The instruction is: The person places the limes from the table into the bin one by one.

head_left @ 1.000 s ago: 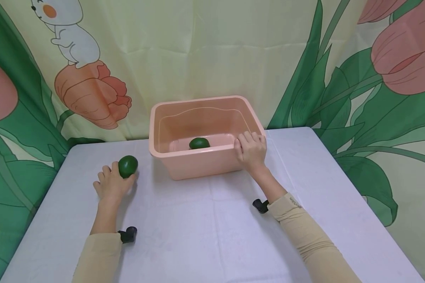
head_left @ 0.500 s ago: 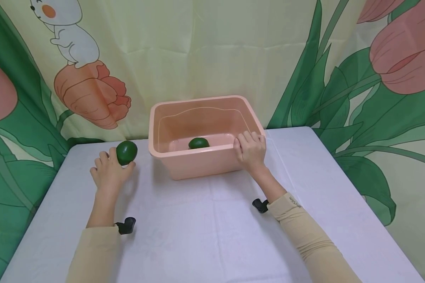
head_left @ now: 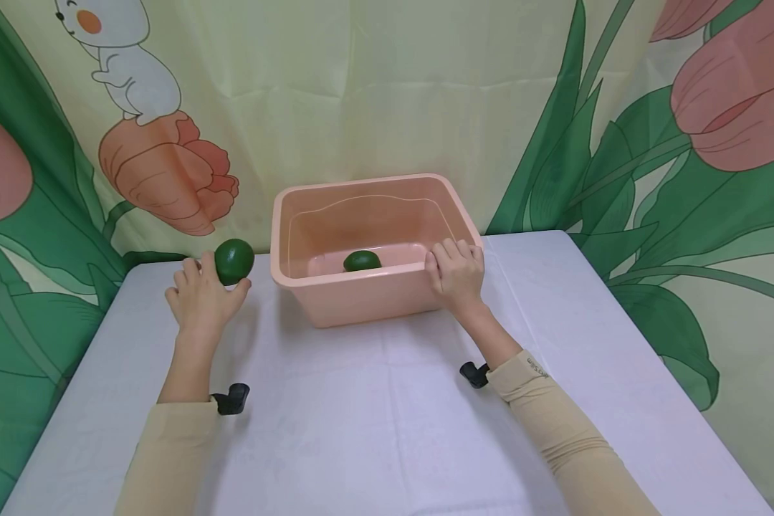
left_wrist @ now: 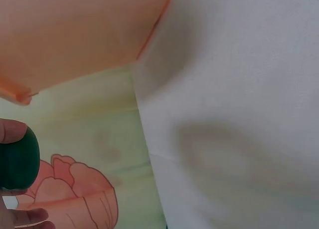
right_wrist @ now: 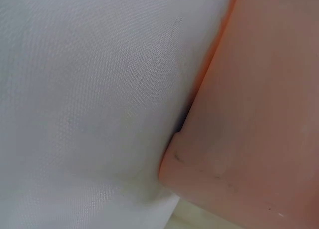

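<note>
A dark green avocado (head_left: 235, 261) is pinched between the thumb and fingers of my left hand (head_left: 201, 297), held above the table left of the pink bin. In the left wrist view the same avocado (left_wrist: 20, 161) shows at the left edge with fingertips around it. My right hand (head_left: 458, 276) grips the front right rim of the pink plastic bin (head_left: 368, 301), its fingers curled over the edge. On the bin's floor lies a second avocado (head_left: 362, 261), its lower part hidden by the front wall. The right wrist view shows only the bin's outer wall (right_wrist: 249, 114) and tablecloth.
A white cloth covers the table (head_left: 335, 416), and the bin stands near its back edge. Close behind hangs a printed curtain (head_left: 387, 93) with a rabbit, a carrot and tulips. Each wrist carries a small black camera, such as the left one (head_left: 232, 399).
My left hand has lifted the avocado up off the table and moved it forward, toward the back edge. The right hand and the bin have stayed in place.
</note>
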A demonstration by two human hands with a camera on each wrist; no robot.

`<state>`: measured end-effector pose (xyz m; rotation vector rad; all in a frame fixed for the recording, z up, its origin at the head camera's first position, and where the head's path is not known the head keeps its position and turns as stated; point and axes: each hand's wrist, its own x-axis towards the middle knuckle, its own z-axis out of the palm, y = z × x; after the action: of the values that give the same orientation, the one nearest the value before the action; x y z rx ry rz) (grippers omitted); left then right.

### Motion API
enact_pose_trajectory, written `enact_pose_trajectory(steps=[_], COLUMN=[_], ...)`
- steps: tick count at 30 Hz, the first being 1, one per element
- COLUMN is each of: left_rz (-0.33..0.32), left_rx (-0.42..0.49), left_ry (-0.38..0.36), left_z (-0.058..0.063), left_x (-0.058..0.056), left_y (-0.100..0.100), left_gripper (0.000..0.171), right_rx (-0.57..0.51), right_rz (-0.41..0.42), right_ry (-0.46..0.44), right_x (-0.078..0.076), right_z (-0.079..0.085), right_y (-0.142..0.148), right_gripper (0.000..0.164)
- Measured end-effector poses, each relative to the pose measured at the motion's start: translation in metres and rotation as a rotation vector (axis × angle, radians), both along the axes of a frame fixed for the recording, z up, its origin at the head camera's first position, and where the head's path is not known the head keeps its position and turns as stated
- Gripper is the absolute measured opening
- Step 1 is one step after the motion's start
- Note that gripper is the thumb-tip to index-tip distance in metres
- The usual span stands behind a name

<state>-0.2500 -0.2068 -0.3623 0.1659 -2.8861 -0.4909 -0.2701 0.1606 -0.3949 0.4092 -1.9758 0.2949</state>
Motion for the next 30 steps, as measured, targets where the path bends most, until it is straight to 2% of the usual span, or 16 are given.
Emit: enact_pose_trajectory(steps=[15, 24, 30], left_rz=[0.004, -0.003, -0.019], left_rx=[0.002, 0.011, 0.033], left_ry=[0.034, 0.027, 0.051], left_z=[0.016, 0.02, 0.022], left_x=[-0.002, -0.005, -0.007], left_y=[0.01, 0.018, 0.024], left_gripper=[0.067, 0.071, 0.069], right_rx=[-0.004, -0.003, -0.005], right_rz=[-0.008, -0.006, -0.006], right_ry=[-0.016, -0.016, -0.019], right_x=[0.003, 0.002, 0.003], right_z=[0.003, 0.002, 0.002], right_y=[-0.001, -0.001, -0.002], right_gripper=[0.029, 0.026, 0.021])
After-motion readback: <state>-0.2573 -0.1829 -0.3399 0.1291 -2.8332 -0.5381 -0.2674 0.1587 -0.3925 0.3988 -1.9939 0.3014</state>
